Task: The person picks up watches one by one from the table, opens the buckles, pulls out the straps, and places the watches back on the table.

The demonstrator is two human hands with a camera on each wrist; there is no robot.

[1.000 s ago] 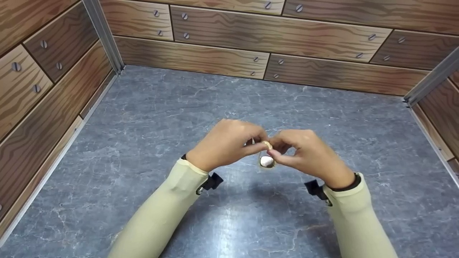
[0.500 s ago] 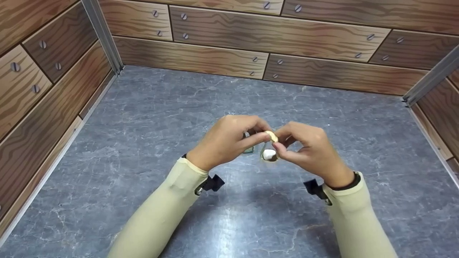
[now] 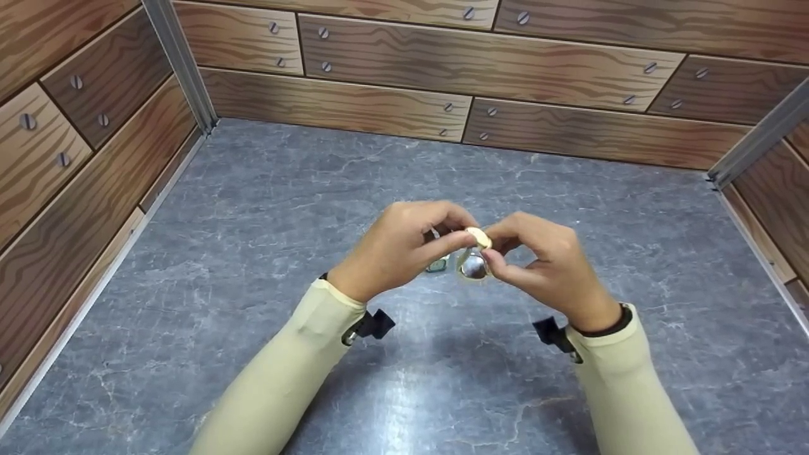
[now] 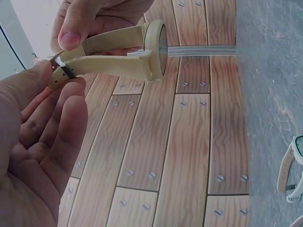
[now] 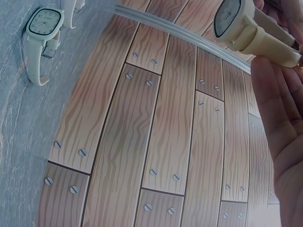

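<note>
A cream wristwatch (image 3: pixel 473 266) hangs in the air between both hands, its strap closed into a loop with the case at the bottom. My left hand (image 3: pixel 404 243) pinches the strap at the buckle end between thumb and fingers. Close beside it, my right hand (image 3: pixel 540 262) pinches the same part of the strap. In the left wrist view, the watch case (image 4: pixel 155 51) points away from the hands, and a dark pin and metal buckle (image 4: pixel 60 64) show between the fingertips. The right wrist view shows its dial (image 5: pixel 228 18) side-on, with the buckle mostly hidden by fingers.
A second, pale watch (image 5: pixel 45 23) with a squarish green-rimmed dial lies on the grey marbled table (image 3: pixel 303 208), partly behind my left hand in the head view. Another white strap (image 5: pixel 70 12) lies next to it. Wood-patterned panels (image 3: pixel 354 95) wall the table at the back and sides.
Both hands have risen slightly with the cream watch, and the right hand has shifted a little rightward. The pale watch on the table has come into view under the left hand.
</note>
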